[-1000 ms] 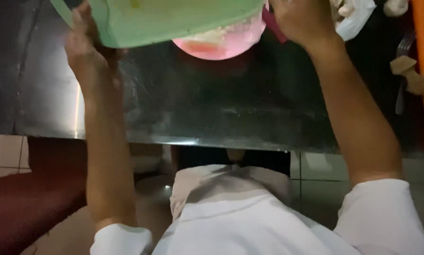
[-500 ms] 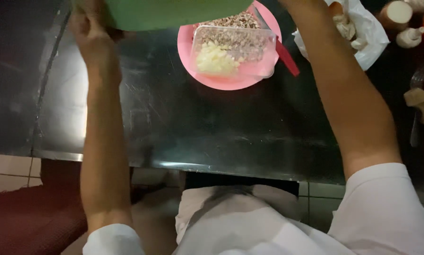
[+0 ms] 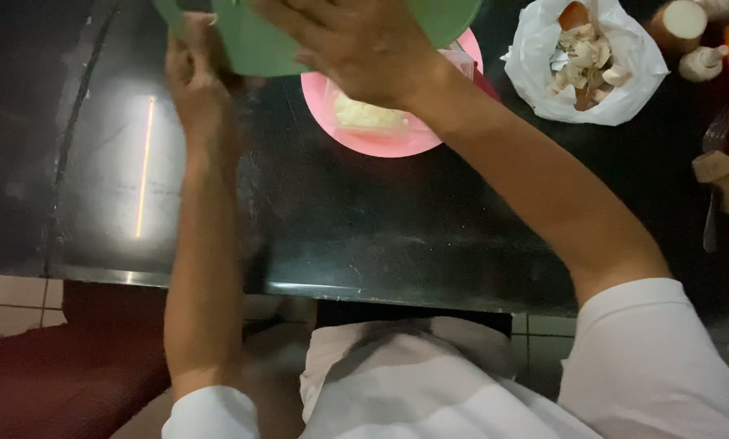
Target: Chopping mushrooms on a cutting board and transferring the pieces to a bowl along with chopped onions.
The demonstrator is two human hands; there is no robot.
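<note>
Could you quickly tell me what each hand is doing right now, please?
Left hand: closed on the rim of the green plastic bowl.
Right hand: open, lying flat against the same bowl.

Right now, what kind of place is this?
Probably a home or small kitchen: a dark worktop, a pink plate with chopped food, a white bag of vegetable scraps, and a green bowl held over them.
</note>
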